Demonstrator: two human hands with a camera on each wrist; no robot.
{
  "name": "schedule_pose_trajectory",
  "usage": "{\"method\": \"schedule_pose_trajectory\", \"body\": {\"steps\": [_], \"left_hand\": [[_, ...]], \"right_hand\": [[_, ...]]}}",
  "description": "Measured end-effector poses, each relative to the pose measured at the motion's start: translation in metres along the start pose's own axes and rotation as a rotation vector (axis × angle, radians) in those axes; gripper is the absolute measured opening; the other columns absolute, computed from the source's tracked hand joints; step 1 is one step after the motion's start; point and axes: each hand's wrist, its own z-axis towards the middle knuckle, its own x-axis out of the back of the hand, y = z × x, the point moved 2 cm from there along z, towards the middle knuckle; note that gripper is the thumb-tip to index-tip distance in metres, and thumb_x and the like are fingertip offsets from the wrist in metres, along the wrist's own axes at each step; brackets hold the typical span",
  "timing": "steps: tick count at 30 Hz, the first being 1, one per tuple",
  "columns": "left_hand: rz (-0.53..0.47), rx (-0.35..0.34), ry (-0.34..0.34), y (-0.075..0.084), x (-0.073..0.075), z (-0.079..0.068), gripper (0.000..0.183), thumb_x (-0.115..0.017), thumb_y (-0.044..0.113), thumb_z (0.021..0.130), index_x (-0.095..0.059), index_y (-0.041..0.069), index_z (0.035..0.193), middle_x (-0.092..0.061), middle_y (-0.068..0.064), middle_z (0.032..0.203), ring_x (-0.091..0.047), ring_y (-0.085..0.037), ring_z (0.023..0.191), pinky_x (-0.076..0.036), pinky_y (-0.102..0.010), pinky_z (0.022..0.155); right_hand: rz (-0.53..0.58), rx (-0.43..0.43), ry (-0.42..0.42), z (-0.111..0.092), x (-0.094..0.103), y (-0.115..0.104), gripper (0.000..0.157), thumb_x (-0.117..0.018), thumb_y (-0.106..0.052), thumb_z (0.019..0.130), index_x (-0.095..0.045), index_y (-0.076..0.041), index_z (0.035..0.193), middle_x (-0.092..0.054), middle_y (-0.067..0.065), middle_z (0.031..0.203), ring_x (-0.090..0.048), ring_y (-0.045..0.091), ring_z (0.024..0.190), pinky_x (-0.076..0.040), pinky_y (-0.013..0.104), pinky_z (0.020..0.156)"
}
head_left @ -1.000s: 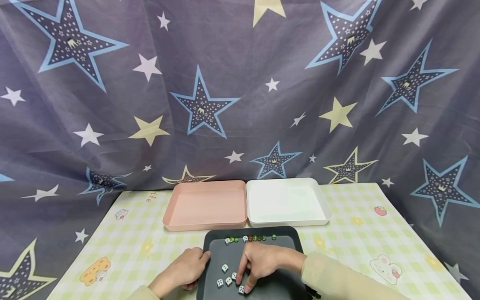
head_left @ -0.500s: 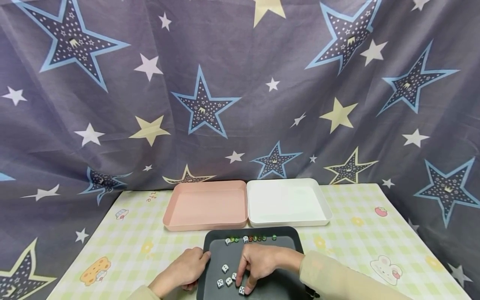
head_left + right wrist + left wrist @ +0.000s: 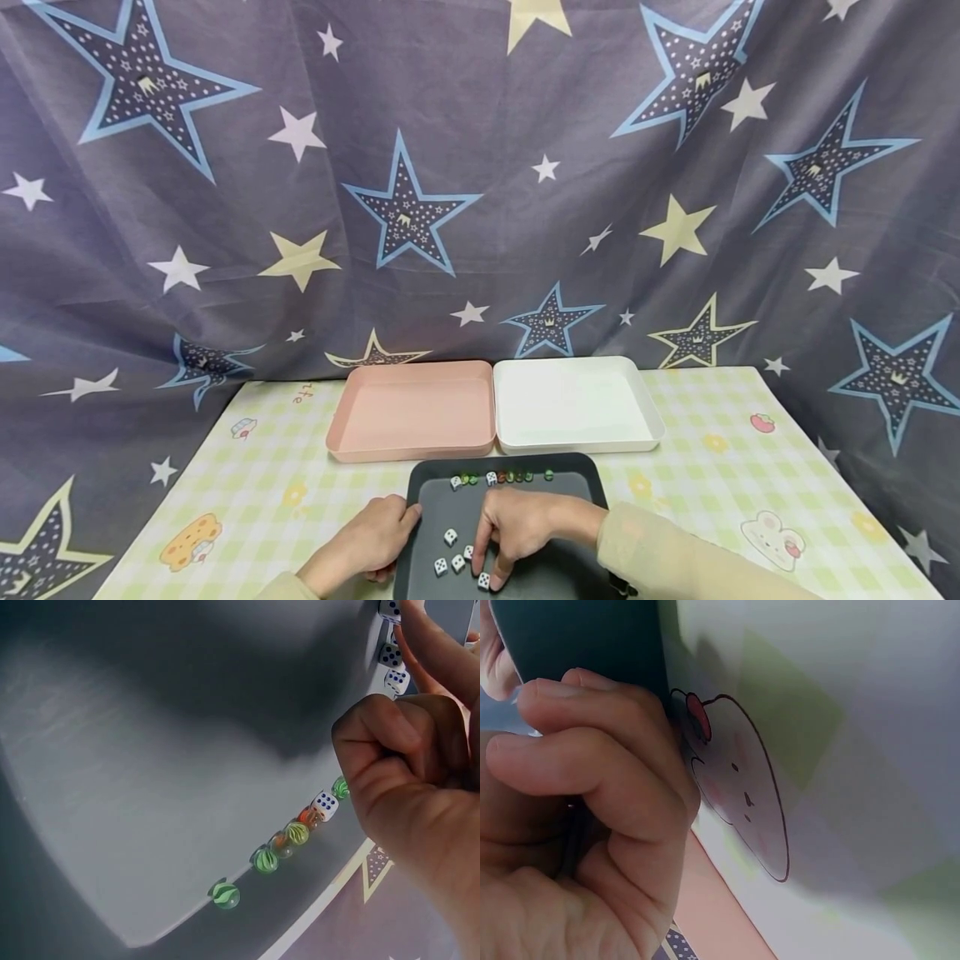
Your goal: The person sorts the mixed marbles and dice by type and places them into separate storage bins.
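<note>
Stillness, mostly: over the last second nothing in or around the dark tray (image 3: 506, 461) has clearly moved, so the work stands where it was, with no die yet lifted off the tray's floor as far as I can see. My left hand (image 3: 367, 533) is at the tray's left edge, fingers curled up along the outer wall and, as far as I can judge, clamped on the rim. Beyond the tray's left half sits the pink tray (image 3: 420, 412). Inside the dark tray, toward its left side, lie four loose dice (image 3: 458, 563), and just right of them, at my fingertips, the nearest die (image 3: 483, 582). Along the tray's far edge runs a row of green and orange marbles (image 3: 265, 860) with two far dice (image 3: 325, 806) among them. My right hand (image 3: 520, 523) reaches in over the tray's right side, forefinger and thumb pointing down and brought together about the nearest die, which looks pinched between their tips; the other fingers fold into the palm. Beyond the tray's right half stands the white tray (image 3: 570, 404), and my right sleeve (image 3: 667, 546) extends outward past the tray's right rim.
</note>
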Motion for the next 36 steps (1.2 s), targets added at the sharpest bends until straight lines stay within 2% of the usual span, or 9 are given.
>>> {"method": "schedule_pose_trajectory", "body": {"steps": [7, 14, 29, 36], "left_hand": [[0.007, -0.028, 0.005, -0.0004, -0.0002, -0.0007, 0.045, -0.047, 0.019, 0.112, -0.056, 0.004, 0.071, -0.053, -0.002, 0.04, -0.045, -0.006, 0.029, -0.041, -0.026, 0.032], [0.008, -0.026, 0.0, 0.0003, 0.0003, -0.0009, 0.046, -0.046, 0.019, 0.112, -0.056, 0.004, 0.07, -0.052, -0.001, 0.04, -0.045, -0.006, 0.029, -0.041, -0.027, 0.032], [-0.013, -0.017, -0.007, 0.0013, 0.0008, -0.0031, 0.044, -0.046, 0.021, 0.113, -0.056, 0.004, 0.073, -0.052, -0.002, 0.041, -0.042, -0.006, 0.028, -0.038, -0.026, 0.032], [-0.017, -0.03, -0.011, 0.0001, 0.0007, -0.0022, 0.045, -0.045, 0.021, 0.113, -0.057, 0.004, 0.073, -0.051, -0.001, 0.04, -0.041, -0.005, 0.028, -0.037, -0.025, 0.032]], "right_hand": [[0.002, -0.018, -0.003, 0.0, -0.0012, 0.0, 0.018, -0.093, 0.003, 0.075, -0.085, -0.009, 0.086, -0.049, -0.008, 0.045, -0.033, -0.002, 0.041, -0.027, 0.017, 0.046], [0.008, -0.038, -0.001, -0.0008, -0.0018, -0.0003, 0.019, -0.092, 0.004, 0.076, -0.085, -0.01, 0.086, -0.048, -0.009, 0.045, -0.034, -0.002, 0.041, -0.027, 0.017, 0.046], [0.013, -0.021, -0.002, -0.0017, -0.0032, 0.0018, 0.015, -0.092, 0.001, 0.077, -0.084, -0.009, 0.085, -0.045, -0.011, 0.045, -0.033, -0.002, 0.042, -0.026, 0.017, 0.047], [0.019, -0.017, 0.031, -0.0031, 0.0008, 0.0003, 0.016, -0.093, 0.002, 0.075, -0.084, -0.009, 0.083, -0.045, -0.011, 0.044, -0.03, -0.003, 0.041, -0.026, 0.017, 0.046]]}}
